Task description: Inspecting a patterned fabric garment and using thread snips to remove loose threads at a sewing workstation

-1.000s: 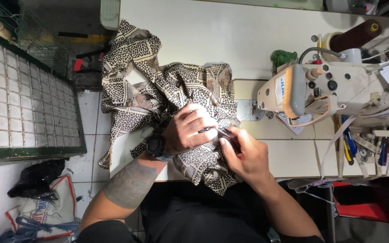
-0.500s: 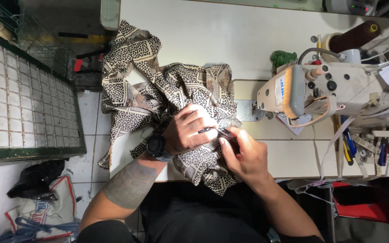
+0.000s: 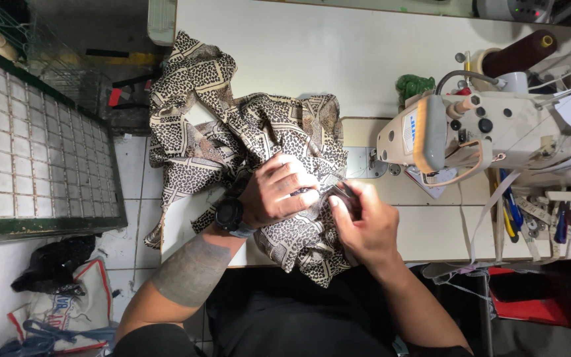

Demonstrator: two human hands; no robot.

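Now I see my left hand (image 3: 279, 193) closed over the bunched leopard-print fabric (image 3: 252, 142) at the near edge of the white sewing table (image 3: 312, 53). My right hand (image 3: 365, 225) pinches a fold of that cloth just beside it, gripping a small dark tool I cannot identify. Nearby stands the cream sewing machine (image 3: 484, 129).

Soft, thin, matt cloth (image 3: 259, 139) with cream and dark leopard print, crumpled on smooth, matt white tabletop (image 3: 312, 46). Glossy cream enamelled metal sewing machine (image 3: 497, 132). Black matt wristwatch (image 3: 229, 215). Glazed white tiled ledge (image 3: 28, 152), slightly shiny.
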